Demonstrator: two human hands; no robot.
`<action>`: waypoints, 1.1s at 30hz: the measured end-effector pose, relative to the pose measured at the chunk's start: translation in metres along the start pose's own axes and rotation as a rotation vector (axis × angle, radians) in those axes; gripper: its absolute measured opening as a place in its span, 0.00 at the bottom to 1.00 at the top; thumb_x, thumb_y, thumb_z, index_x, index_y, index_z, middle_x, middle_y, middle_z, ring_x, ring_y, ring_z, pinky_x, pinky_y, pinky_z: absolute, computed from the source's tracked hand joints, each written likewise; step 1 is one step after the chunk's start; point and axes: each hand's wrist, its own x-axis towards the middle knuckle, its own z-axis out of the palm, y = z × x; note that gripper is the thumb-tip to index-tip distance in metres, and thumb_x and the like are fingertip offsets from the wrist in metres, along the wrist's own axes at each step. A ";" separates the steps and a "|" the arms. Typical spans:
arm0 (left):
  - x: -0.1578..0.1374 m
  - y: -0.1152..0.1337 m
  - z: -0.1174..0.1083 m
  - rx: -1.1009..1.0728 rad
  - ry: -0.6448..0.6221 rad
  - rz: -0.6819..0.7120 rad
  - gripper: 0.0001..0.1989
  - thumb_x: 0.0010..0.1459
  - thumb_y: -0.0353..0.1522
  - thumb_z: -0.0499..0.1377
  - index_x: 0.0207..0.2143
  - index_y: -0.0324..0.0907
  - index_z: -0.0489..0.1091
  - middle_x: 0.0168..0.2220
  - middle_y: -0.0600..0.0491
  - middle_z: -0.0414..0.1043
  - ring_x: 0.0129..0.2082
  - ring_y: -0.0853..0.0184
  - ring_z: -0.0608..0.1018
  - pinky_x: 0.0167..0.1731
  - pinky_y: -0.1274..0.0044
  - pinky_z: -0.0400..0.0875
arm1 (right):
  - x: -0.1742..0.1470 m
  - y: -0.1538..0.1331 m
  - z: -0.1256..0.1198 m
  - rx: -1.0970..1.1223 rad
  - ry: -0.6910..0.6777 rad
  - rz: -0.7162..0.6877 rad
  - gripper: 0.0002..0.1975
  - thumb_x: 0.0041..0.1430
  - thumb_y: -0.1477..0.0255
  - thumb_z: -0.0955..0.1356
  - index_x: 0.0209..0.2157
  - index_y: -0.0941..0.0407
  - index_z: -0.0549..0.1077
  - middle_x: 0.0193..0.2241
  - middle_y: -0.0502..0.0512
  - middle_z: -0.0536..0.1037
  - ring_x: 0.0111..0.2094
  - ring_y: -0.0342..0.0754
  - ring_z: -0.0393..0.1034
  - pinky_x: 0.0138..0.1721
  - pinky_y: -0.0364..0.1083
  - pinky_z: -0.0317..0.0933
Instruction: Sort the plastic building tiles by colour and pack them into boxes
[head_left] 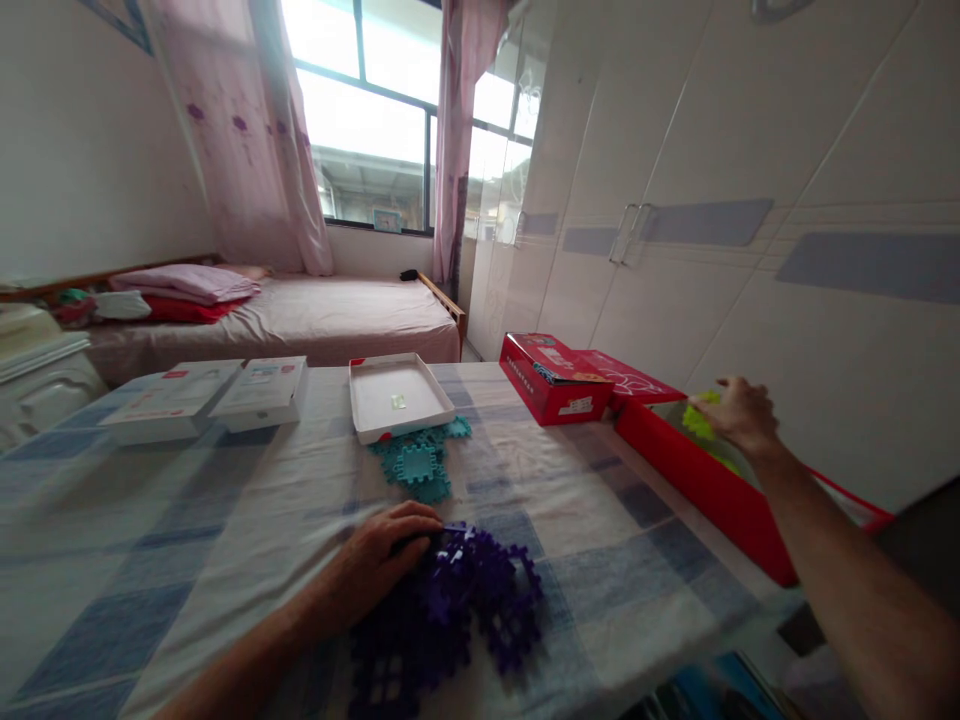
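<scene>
My left hand (384, 552) is low over the table, its thumb and fingers closed at the edge of a purple interlocking plastic piece. That piece belongs to a loose heap of purple pieces (480, 590) at the table's front. Over the long red box (705, 490) on the right, my right hand (742, 412) has its fingers closed on a yellow-green plastic piece (701, 415). More yellow-green shows inside the box, partly hidden by the hand. Teal pieces (416, 463) lie in a small heap beyond my left hand.
A shallow white tray (405, 395) stands behind the teal heap. Two white boxes (176, 400) sit at the back left, and a red box (555, 380) at the back right. A checked cloth (277, 530) covers the table. Beyond are a bed (330, 310) and tall wardrobe doors (675, 150).
</scene>
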 end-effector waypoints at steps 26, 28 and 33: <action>-0.002 0.000 0.002 -0.054 0.026 -0.054 0.12 0.59 0.29 0.53 0.43 0.44 0.73 0.46 0.53 0.73 0.46 0.67 0.73 0.51 0.76 0.64 | -0.140 -0.316 0.069 0.193 -0.148 -0.954 0.09 0.62 0.78 0.57 0.40 0.61 0.67 0.40 0.63 0.72 0.43 0.53 0.63 0.45 0.51 0.55; -0.003 -0.003 0.003 -0.032 0.035 -0.070 0.13 0.59 0.31 0.53 0.44 0.44 0.73 0.47 0.52 0.73 0.48 0.66 0.73 0.52 0.75 0.64 | -0.132 -0.306 0.054 0.267 -0.049 -0.819 0.09 0.63 0.74 0.57 0.40 0.60 0.65 0.39 0.63 0.71 0.42 0.54 0.63 0.44 0.52 0.56; -0.001 -0.005 0.003 -0.043 0.003 -0.019 0.12 0.61 0.32 0.51 0.42 0.45 0.72 0.46 0.52 0.73 0.45 0.67 0.74 0.49 0.76 0.67 | -0.109 -0.235 0.004 0.697 0.113 -0.390 0.10 0.58 0.64 0.64 0.35 0.56 0.61 0.29 0.53 0.69 0.29 0.48 0.63 0.31 0.47 0.59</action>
